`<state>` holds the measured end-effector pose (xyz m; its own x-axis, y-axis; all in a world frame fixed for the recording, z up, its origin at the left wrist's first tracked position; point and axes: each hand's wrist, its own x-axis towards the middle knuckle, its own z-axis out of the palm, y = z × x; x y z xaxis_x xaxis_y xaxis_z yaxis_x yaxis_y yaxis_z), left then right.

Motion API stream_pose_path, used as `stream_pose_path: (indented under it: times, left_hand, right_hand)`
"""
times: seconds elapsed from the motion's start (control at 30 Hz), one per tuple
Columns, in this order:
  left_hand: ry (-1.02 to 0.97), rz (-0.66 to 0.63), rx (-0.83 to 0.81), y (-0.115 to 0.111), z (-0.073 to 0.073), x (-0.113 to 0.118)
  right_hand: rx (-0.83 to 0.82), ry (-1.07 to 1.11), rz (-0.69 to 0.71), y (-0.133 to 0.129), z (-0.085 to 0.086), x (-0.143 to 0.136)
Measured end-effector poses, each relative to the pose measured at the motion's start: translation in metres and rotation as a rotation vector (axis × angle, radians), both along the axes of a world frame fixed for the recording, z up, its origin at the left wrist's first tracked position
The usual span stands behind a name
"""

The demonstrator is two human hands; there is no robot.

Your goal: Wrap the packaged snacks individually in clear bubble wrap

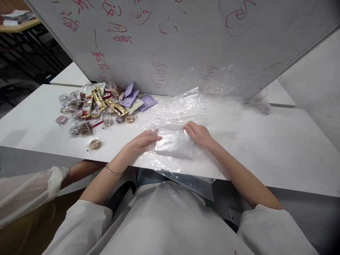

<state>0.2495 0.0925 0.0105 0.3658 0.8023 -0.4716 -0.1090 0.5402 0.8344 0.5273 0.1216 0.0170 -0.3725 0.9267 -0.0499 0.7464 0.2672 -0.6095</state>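
White table (278, 148) | silver packet (174, 143) flat, shiny, rectangular | left hand (145, 140) grasping it, right hand (198, 134) pinching its edge

An office or meeting room — a whiteboard (186, 46) covered in red handwriting stands on white tables (292, 148) pushed together.

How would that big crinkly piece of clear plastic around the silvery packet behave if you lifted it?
The clear plastic would probably flop and bend, as it already lies in loose creases. It's likely very light, since it looks thin and see-through. Its glossy shine suggests it might slide easily over the smooth table.
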Motion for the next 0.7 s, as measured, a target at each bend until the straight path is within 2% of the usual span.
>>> stream_pose_path:
  times: [0.1, 0.2, 0.33, 0.47, 0.53, 0.6, 0.63, 0.7]
  left_hand:
    - [0.14, 0.041, 0.022, -0.002, -0.002, 0.006]
    - [0.267, 0.034, 0.053, -0.003, -0.003, 0.007]
    - [0.397, -0.068, 0.077, -0.002, -0.001, 0.005]
    - [0.528, -0.083, 0.153, -0.008, 0.0, 0.007]
    - [0.718, -0.01, 0.341, -0.015, 0.0, 0.01]
    - [0.937, 0.09, 0.713, -0.023, 0.0, 0.015]
    - [1.013, 0.084, 0.938, -0.026, 0.0, 0.018]
    - [1.085, -0.052, 1.343, -0.031, 0.002, 0.026]
  right_hand:
    - [-0.009, -0.066, -0.011, -0.003, 0.007, 0.0]
    - [-0.061, -0.015, -0.076, -0.004, 0.011, 0.005]
    - [-0.133, 0.09, -0.117, -0.003, 0.006, 0.012]
    - [-0.116, 0.067, -0.089, 0.001, 0.0, 0.018]
    - [-0.072, 0.025, -0.079, 0.001, -0.002, 0.019]
    - [-0.004, -0.034, -0.077, 0.0, -0.002, 0.017]
    - [0.032, -0.074, -0.072, -0.001, -0.003, 0.016]
    - [0.1, -0.184, -0.049, -0.004, -0.003, 0.012]
